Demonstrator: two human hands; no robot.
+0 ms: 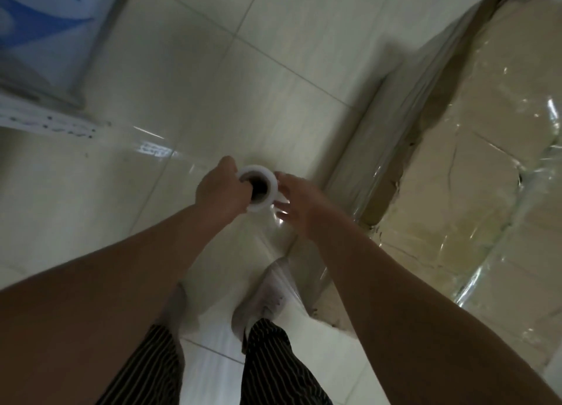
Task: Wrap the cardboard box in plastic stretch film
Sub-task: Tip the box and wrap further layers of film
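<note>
Left hand (220, 188) fingers grip the film roll (258, 170); right hand (299, 204) fingers loosely spread beside it

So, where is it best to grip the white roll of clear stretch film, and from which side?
At its top end, from above on the left. The white roll of stretch film stands upright with its dark hollow core open upward, so fingers can hook inside, as the left hand does. The film leaves rightward, toward the brown cardboard box; keep that side free.
</note>
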